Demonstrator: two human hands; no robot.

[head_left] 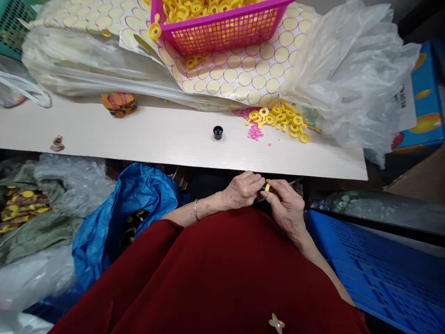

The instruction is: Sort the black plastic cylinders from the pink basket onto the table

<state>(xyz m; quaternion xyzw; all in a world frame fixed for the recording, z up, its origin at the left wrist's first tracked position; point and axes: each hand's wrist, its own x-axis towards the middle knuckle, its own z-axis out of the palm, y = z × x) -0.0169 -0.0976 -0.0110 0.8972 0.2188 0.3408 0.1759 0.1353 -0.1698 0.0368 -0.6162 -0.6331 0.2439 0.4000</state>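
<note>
In front of my body, just below the table edge, both hands meet at a small black-and-yellow piece (267, 187). My left hand (242, 190) is closed, its fingertips at the dark end of the piece. From the other side my right hand (285, 200) pinches it between thumb and fingers. Much of the piece is hidden by the fingers. On the table ahead stands a small black cup (218, 133) with coloured bits inside. Right of it lie yellow ring-shaped pieces with short stems (281, 118) and small pink beads (255, 132).
A pink basket (222, 32) of yellow pieces stands at the back on a dotted sheet (229, 74). Plastic bags (351, 69) lie at the right. A blue sack (100, 222) is at lower left, a blue crate (382, 273) at lower right. An orange-brown bundle (120, 104) sits on the table.
</note>
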